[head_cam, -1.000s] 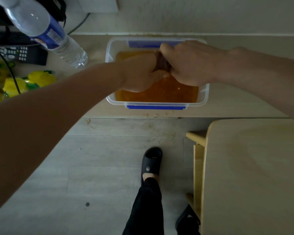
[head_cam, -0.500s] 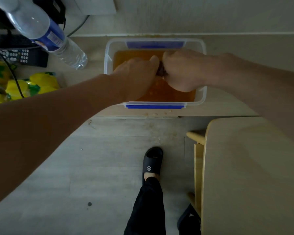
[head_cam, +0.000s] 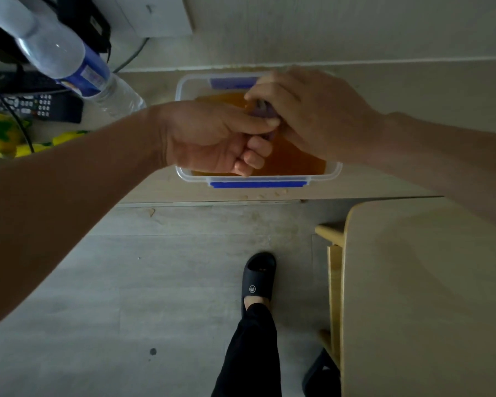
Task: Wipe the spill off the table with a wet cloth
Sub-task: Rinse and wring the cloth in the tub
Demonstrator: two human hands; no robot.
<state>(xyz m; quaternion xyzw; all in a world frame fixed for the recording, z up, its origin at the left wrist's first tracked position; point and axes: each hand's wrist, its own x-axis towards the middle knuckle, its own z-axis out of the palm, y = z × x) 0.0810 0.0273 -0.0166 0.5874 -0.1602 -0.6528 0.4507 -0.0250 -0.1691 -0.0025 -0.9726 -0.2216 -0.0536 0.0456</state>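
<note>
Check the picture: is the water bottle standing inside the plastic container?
No. The water bottle is left of the plastic container, outside it.

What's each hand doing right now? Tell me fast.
Left hand: closed, gripping the purple cloth above the container.
Right hand: closed, gripping the same cloth.

Both forearms are bare to the near edge of the view, with no sleeves, watch or rings showing on the left hand (head_cam: 212, 138) or the right hand (head_cam: 312, 113). One leg wears a black trouser leg (head_cam: 249, 353). The foot is in a black open-toe slide sandal (head_cam: 258, 277) with a small round white logo on its strap.
</note>
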